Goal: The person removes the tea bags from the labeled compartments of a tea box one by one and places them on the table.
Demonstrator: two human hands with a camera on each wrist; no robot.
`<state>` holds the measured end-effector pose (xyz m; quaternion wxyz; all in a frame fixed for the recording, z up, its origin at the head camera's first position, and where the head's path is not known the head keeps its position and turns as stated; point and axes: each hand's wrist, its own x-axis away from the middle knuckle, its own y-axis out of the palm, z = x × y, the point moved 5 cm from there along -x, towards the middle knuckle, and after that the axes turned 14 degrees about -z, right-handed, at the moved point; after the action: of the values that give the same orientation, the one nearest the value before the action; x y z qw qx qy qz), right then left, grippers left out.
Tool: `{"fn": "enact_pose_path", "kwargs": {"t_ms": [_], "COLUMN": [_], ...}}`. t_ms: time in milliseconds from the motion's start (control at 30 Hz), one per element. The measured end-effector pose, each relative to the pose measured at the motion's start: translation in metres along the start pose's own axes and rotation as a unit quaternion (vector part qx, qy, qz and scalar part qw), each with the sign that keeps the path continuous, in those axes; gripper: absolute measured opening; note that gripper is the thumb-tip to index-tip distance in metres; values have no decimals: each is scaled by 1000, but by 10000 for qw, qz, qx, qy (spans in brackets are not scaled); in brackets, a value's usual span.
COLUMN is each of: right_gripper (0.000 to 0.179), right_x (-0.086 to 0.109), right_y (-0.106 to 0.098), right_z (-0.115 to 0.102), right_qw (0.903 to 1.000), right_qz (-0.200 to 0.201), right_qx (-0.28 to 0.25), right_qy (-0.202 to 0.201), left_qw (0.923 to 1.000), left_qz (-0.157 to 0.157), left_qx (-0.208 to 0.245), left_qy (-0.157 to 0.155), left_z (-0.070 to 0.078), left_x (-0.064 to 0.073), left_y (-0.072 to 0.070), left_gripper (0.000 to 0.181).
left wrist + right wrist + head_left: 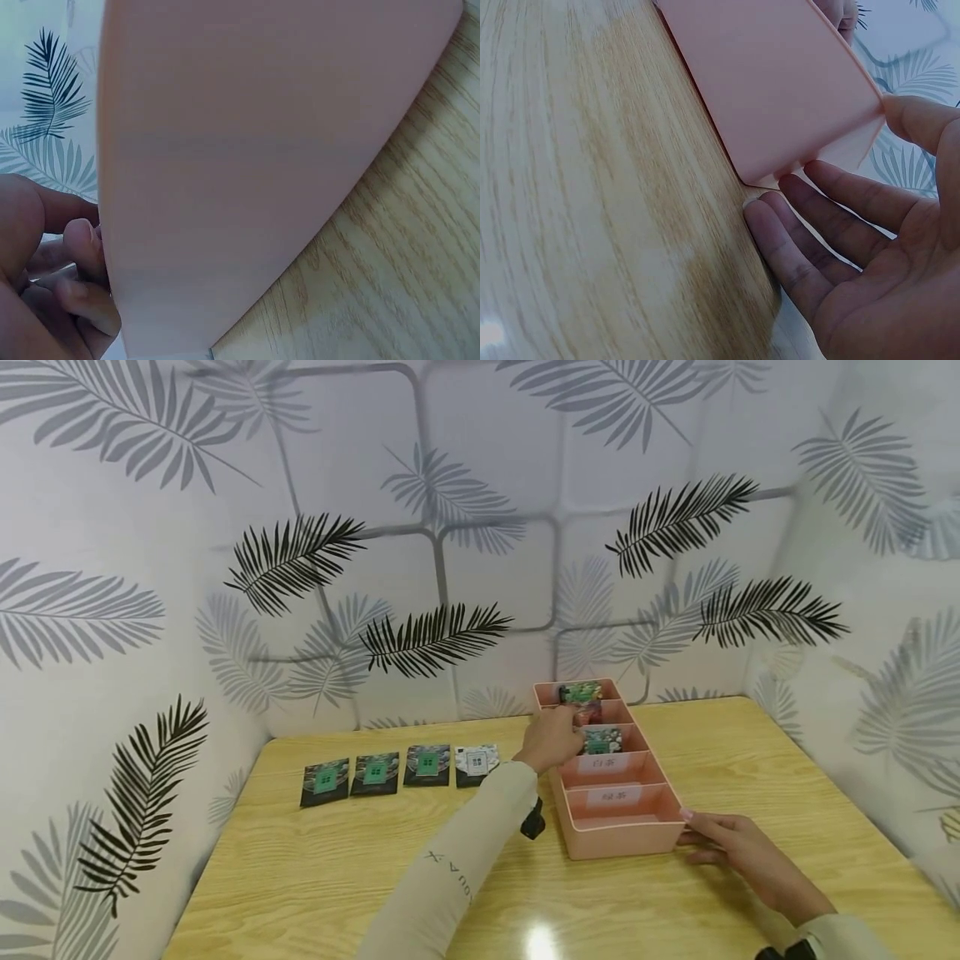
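Note:
A pink divided box has several compartments in a row. My left hand reaches over its left wall, with curled fingers at a reddish packet in the second compartment from the back. In the left wrist view the pink side wall fills the middle, and the left fingers bend at its rim; the packet is hidden there. My right hand holds the box's near right corner. In the right wrist view, the right thumb lies at the rim and the fingertips touch low on the wall.
A green packet lies in the rearmost compartment, and a dark green-and-white packet in the middle one. White labels mark the front dividers. Several packets lie in a row on the wooden table. A leaf-patterned wall stands behind.

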<state>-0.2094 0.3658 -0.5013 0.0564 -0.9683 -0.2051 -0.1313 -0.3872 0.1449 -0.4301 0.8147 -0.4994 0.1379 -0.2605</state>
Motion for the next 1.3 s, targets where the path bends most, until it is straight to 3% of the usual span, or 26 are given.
{"fn": "enact_pose_path", "kwargs": {"t_ms": [167, 333, 467, 767, 1000, 1300], "right_gripper": [65, 65, 65, 67, 67, 68], "right_x": [-1, -1, -2, -2, -1, -1], "right_y": [2, 2, 2, 2, 3, 2], "right_z": [-1, -2, -2, -3, -4, -3], "right_qw": [10000, 10000, 10000, 10000, 10000, 9999], "right_qz": [26, 39, 8, 52, 34, 132], "right_qx": [19, 47, 50, 66, 27, 104], "right_qy": [-20, -39, -60, -25, -27, 38], "left_qw": [9992, 9896, 9873, 9917, 9895, 9876], "left_qz": [-5, -347, -410, -173, 30, 559], "left_qx": [221, 971, 748, -67, -839, -774], "left_qy": [343, 1003, 1337, 1269, 1175, 1247], "left_z": [1, 6, 12, 20, 22, 24], "left_x": [0, 1, 2, 7, 8, 11], "left_y": [0, 1, 2, 2, 7, 2], "left_gripper": [20, 26, 17, 9, 11, 12]}}
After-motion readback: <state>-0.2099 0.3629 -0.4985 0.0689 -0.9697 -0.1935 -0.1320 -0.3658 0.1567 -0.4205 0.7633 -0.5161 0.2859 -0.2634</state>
